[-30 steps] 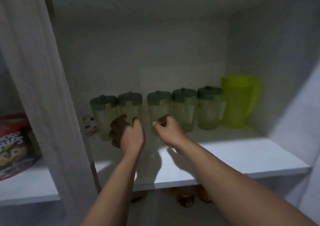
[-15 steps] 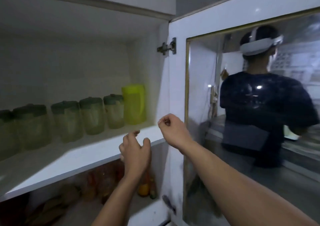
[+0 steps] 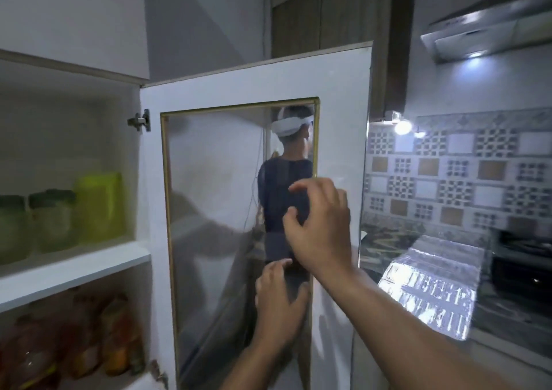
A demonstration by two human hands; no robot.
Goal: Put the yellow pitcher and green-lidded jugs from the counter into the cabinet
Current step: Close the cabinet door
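The yellow pitcher [image 3: 100, 206] stands at the right end of the white cabinet shelf [image 3: 74, 265]. Left of it stand two green-lidded jugs [image 3: 52, 222], one partly cut off by the frame edge. The cabinet door [image 3: 340, 120] hangs open, its glass pane reflecting a person. My right hand [image 3: 321, 225] is raised in front of the door's outer frame, fingers spread and curled, holding nothing. My left hand [image 3: 279, 303] rests lower, fingertips against the glass pane near its right border, holding nothing.
Below the shelf, several bottles and jars [image 3: 74, 339] fill the lower compartment. To the right run a dark counter [image 3: 507, 321] with foil sheeting [image 3: 433, 291], a stove [image 3: 525, 264], a patterned tile wall and a range hood [image 3: 478, 31].
My view has swung right, from the shelf to the open door. Both hands left the shelf area and now sit at the door's right side, the right one opening from a loose fist.
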